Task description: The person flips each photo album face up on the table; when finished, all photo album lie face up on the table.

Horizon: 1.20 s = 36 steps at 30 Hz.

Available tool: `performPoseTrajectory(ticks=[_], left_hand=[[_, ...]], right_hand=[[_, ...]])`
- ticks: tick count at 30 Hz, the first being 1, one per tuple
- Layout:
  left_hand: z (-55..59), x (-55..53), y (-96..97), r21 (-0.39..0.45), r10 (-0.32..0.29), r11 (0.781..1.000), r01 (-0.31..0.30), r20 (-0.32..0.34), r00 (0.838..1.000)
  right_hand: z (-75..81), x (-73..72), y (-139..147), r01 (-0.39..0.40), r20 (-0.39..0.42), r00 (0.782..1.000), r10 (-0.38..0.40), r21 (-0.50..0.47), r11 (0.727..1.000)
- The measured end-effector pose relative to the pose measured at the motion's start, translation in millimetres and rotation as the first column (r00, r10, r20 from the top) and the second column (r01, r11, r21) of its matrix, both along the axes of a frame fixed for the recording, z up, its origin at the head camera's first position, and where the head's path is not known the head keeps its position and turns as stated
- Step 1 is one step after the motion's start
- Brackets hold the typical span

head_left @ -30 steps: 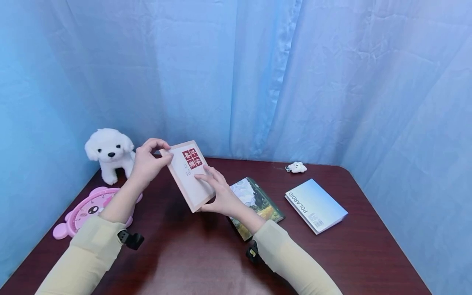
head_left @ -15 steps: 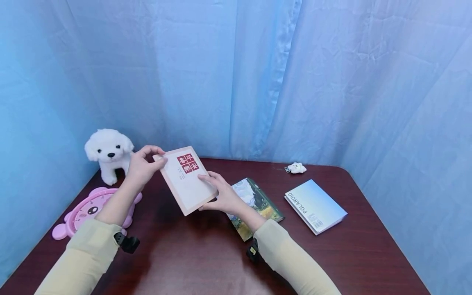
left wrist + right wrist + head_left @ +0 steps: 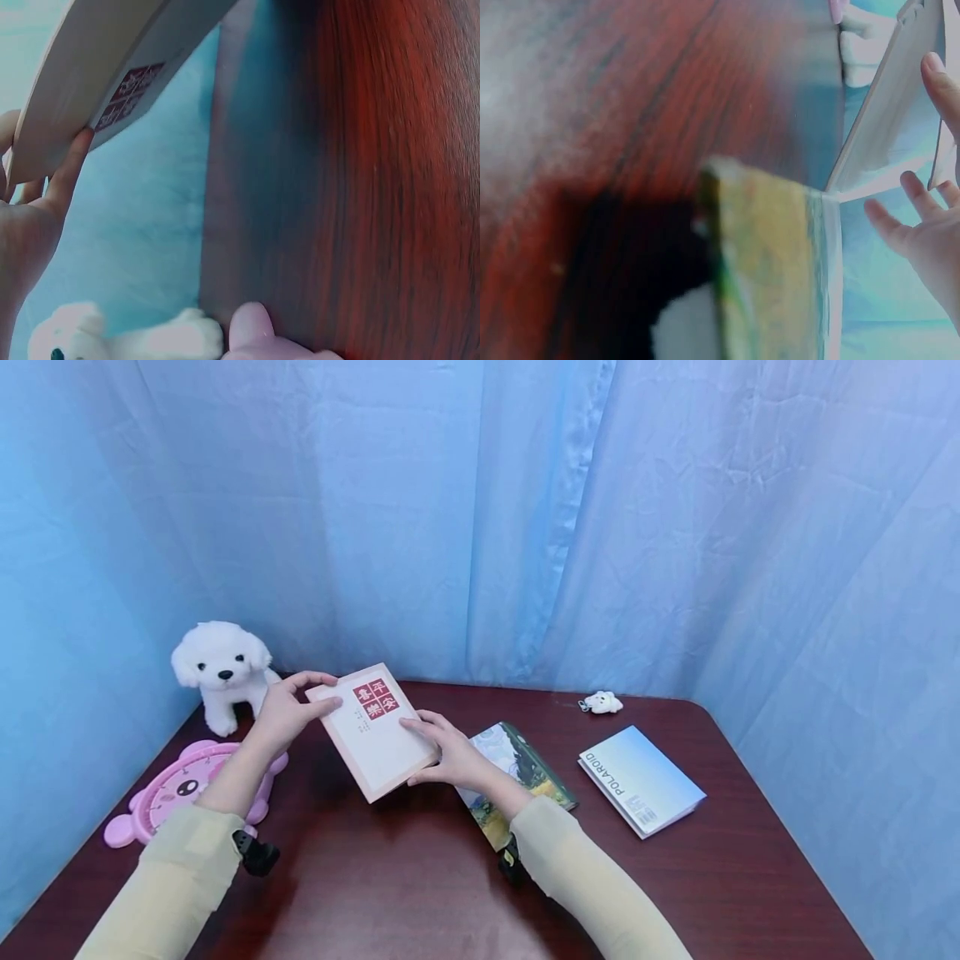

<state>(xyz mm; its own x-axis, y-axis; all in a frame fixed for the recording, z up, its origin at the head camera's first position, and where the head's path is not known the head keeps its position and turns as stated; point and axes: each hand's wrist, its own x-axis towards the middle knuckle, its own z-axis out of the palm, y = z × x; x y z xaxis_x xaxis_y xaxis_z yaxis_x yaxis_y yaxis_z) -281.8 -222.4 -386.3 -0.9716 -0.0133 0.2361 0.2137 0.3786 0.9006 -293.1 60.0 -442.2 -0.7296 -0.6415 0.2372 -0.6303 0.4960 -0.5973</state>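
Observation:
A pale book (image 3: pixel 382 756) with a red square of white characters on its cover is held tilted above the table in the head view. My left hand (image 3: pixel 285 714) pinches its upper left corner, thumb on the cover. My right hand (image 3: pixel 453 758) grips its lower right side, with a finger over the cover. From the left wrist, the book (image 3: pixel 82 82) shows its thick edge, and the thumb of the left hand (image 3: pixel 34 232) presses beside the red print. In the right wrist view the right hand (image 3: pixel 937 247) has its fingers spread at the book (image 3: pixel 900 97).
Close under the right forearm lies a book with a painted landscape cover (image 3: pixel 517 768). Farther right are a POLAROID album (image 3: pixel 645 777) and a small white plush charm (image 3: pixel 602 702). A white plush dog (image 3: pixel 225 668) and a pink animal-faced dial (image 3: pixel 180 789) stand at left.
Both hands have brought the book slightly down and to the left, and its cover has turned flatter. Its grip at both sides stays. The other things have not moved.

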Motion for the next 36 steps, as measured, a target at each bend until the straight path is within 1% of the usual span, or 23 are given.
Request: performPoseTrajectory(ticks=[3, 5, 9, 13, 16, 20, 24, 27, 30, 33, 36], left_hand=[[-3.2, -2.6, -4.9, -0.029, -0.025, 0.999, 0.026, 0.039, 0.999], [-5.3, -4.4, -8.8, -0.072, -0.035, 0.997, 0.039, 0.059, 0.998], [-10.8, -7.3, -17.1, -0.148, -0.066, 0.986, 0.080, 0.100, 0.993], [-19.2, -10.3, -23.4, -0.188, -0.098, 0.975, 0.117, 0.103, 0.990], [-26.6, -12.3, -26.5, -0.203, -0.109, 0.971, 0.125, 0.092, 0.990], [-34.1, -13.6, -28.6, -0.210, -0.102, 0.970, 0.124, 0.112, 0.988], [-39.0, -14.5, -29.1, -0.209, -0.090, 0.970, 0.123, 0.157, 0.983], [-41.9, -15.1, -29.5, -0.214, -0.088, 0.969, 0.127, 0.183, 0.979], [-45.2, -15.6, -30.8, -0.245, -0.096, 0.959, 0.144, 0.197, 0.976], [-50.1, -16.1, -34.4, -0.282, -0.124, 0.943, 0.178, 0.199, 0.972], [-55.5, -16.1, -38.1, -0.297, -0.153, 0.931, 0.211, 0.207, 0.966]], right_hand=[[-1.3, -1.7, -2, -0.003, -0.005, 1.000, 0.004, 0.036, 0.999], [-1.9, -2.4, -4, -0.002, -0.003, 1.000, 0.002, 0.063, 0.998], [-4.3, -4.2, -9, 0.005, -0.029, 1.000, -0.001, 0.110, 0.994], [-7.2, -5.9, -13, 0.001, -0.095, 0.995, 0.013, 0.137, 0.991], [-8.4, -6.2, -17, 0.002, -0.112, 0.994, 0.016, 0.159, 0.987], [-8.4, -6.5, -21, 0.012, -0.075, 0.997, 0.004, 0.218, 0.976], [-8.3, -8.7, -24, 0.014, -0.087, 0.996, 0.013, 0.298, 0.954], [-8.8, -10.9, -25, 0.001, -0.082, 0.996, 0.029, 0.338, 0.941], [-10.0, -12.0, -24, -0.019, -0.048, 0.998, 0.038, 0.354, 0.935], [-10.8, -11.6, -23, -0.043, -0.024, 0.998, 0.055, 0.356, 0.934], [-12.9, -10.6, -23, -0.062, -0.014, 0.997, 0.072, 0.361, 0.930]])
